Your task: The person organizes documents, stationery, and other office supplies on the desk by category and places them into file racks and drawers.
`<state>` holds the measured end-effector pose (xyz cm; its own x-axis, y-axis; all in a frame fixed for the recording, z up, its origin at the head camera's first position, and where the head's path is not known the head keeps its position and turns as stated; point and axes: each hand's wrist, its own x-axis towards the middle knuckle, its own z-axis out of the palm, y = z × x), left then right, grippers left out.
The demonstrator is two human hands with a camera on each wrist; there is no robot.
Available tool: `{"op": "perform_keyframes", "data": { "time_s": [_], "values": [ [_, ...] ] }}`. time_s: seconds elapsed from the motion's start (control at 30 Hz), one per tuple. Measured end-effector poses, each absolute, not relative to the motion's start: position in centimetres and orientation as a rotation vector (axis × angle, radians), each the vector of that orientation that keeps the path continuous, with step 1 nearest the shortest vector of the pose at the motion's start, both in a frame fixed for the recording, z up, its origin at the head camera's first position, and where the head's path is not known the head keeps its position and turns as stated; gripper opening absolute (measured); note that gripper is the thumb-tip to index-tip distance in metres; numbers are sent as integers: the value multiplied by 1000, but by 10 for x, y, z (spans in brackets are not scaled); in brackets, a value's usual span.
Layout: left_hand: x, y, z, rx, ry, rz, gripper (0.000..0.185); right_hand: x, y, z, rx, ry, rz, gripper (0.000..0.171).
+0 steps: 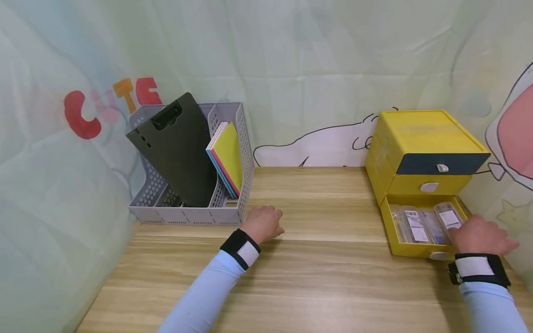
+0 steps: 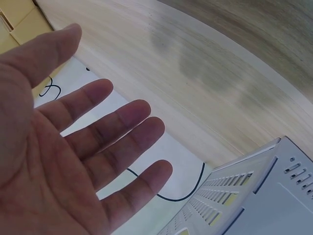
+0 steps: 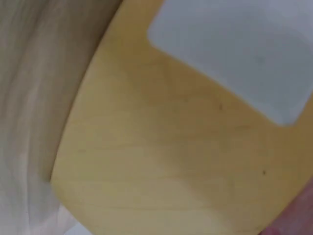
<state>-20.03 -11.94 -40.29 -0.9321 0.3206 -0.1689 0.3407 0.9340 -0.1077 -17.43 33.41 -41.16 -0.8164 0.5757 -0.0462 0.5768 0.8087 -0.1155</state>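
My left hand [image 1: 263, 224] hovers over the wooden table beside the grey desk organizer [image 1: 187, 216], its fingers relaxed and spread with nothing in them. In the left wrist view the bare palm [image 2: 49, 171] shows. At the right, the right hand [image 1: 479, 235] is at the front right corner of a pulled-out yellow drawer [image 1: 416, 250]. Close to its thumb side lies a tilted clear case with a white label [image 1: 449, 219]; whether the fingers pinch it is hidden. The right wrist view is filled by the drawer front [image 3: 171, 161] and its white handle [image 3: 239, 54].
Another labelled clear case [image 1: 416, 226] lies in the drawer. Above are two shut drawers, one dark blue [image 1: 420, 163], one yellow [image 1: 410, 184]. The organizer holds a black clipboard [image 1: 179, 152] and several colored notebooks [image 1: 229, 159]. A printed curtain [image 1: 300, 83] hangs behind.
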Motion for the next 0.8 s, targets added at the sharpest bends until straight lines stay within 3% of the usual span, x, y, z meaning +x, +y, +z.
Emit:
{"op": "perform_keyframes", "data": {
  "time_s": [0.3, 0.57, 0.8],
  "values": [
    [-200, -119, -402, 506, 2934, -209, 46, -175, 338, -419, 948, 3005, -213, 35],
    [-199, -119, -402, 528, 2945, -191, 45, -150, 321, -415, 995, 3064, -342, 49],
    [-200, -119, -402, 504, 2922, -206, 47, -128, 314, -401, 756, 2942, -236, 65]
  ]
}}
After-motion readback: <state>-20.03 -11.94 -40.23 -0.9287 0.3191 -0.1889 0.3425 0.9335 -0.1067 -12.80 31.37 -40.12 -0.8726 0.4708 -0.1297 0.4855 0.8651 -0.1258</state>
